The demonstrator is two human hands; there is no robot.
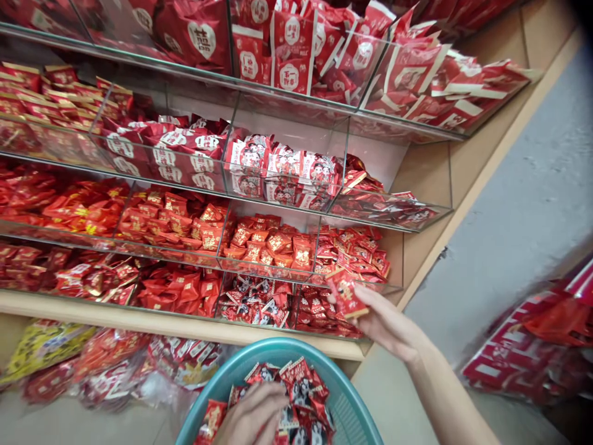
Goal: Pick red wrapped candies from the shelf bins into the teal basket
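While the right hand [386, 321] has a red packet [347, 295] pinched between thumb and fingers, the left hand [252, 411] is down in a teal basket [351, 390], below and to the left of that grip. The pinched packet sits at the clear front edges of the shelf bins, with one pile of red packets [354, 244] just above it and a darker red pile [319, 309] just left and below.

Room-wise, it's tight on the shelf side: clear dividers box in the space left of the pinch, and the wooden shelf lip [340, 348] runs just below it, between the bins and the basket. Right of the grip is way looser, with the slanted wooden side panel [491, 136] up and to the right, then a stretch of bare grey wall [523, 179]. A bulky bag of red stuff [514, 352] lies well off to the right.

Harder to make out: the left fingers are blurry and sunk among black-and-red packets [303, 392], so I can't tell how wide that hand is or if it's got anything. The basket's near side is cut off at the bottom, same with the right forearm. The packet's print is smeared, and I can't tell if it's touching the bin edge behind it.
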